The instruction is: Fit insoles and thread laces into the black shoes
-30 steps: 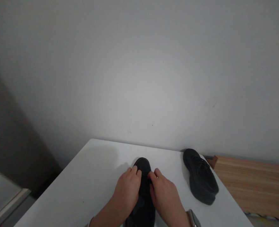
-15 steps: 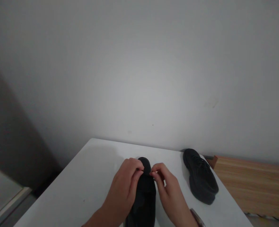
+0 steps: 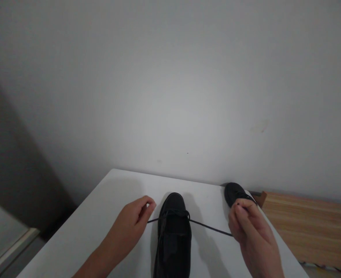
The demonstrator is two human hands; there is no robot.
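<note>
Left hand (image 3: 132, 220) closed on lace (image 3: 211, 227), just left of near black shoe (image 3: 174, 247). Near black shoe sole-down on white table (image 3: 101, 216). Well right of near black shoe, right hand (image 3: 255, 235) clenched around lace, partly covering second black shoe (image 3: 233, 193); farther right, wooden board (image 3: 300, 227).

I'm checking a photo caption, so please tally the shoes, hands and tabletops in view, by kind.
Shoes: 2 (nearer shoe, farther shoe)
Hands: 2 (left hand, right hand)
Tabletops: 1 (white tabletop)
Total: 5
</note>
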